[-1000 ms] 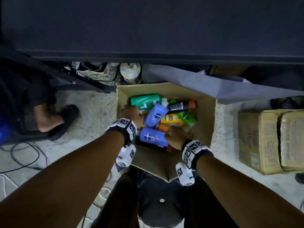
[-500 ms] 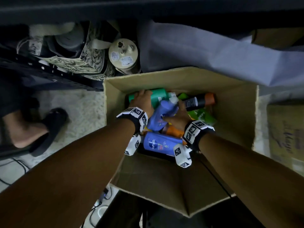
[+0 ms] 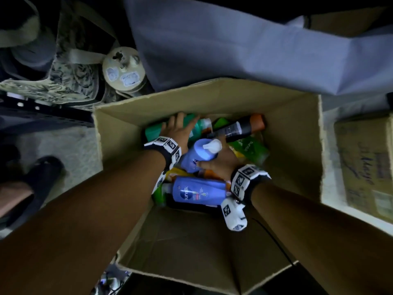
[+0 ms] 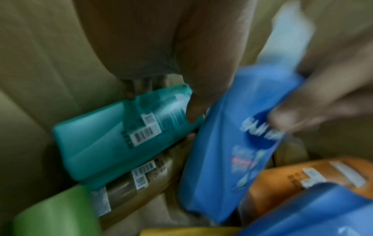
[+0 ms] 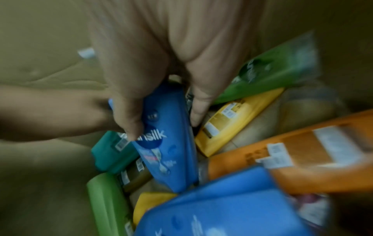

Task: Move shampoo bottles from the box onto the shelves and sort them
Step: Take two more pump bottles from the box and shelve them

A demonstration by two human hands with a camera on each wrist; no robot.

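Observation:
An open cardboard box (image 3: 212, 92) on the floor holds several shampoo bottles lying in a heap. My right hand (image 3: 214, 165) (image 5: 163, 123) grips a blue Sunsilk bottle (image 3: 197, 156) (image 5: 167, 159) (image 4: 232, 143) with a white cap, thumb on its label, and the bottle is tilted up. My left hand (image 3: 176, 128) (image 4: 161, 102) lies over a teal bottle (image 3: 153, 132) (image 4: 105, 143) at the box's far left, fingers over its far edge and thumb on the near edge. A second blue bottle (image 3: 200, 191) lies flat nearer me.
Also in the box are a black bottle with an orange cap (image 3: 240, 127), a green one (image 3: 248, 147), a yellow one (image 5: 232, 124) and an orange one (image 5: 302, 159). A grey sheet (image 3: 234, 50) hangs behind, a carton (image 3: 361, 162) stands right, and a sandalled foot (image 3: 32, 177) is left.
My head has dropped closer to the box. The right hand left the flat blue bottle and took hold of the other blue one. The left hand reached further onto the teal bottle.

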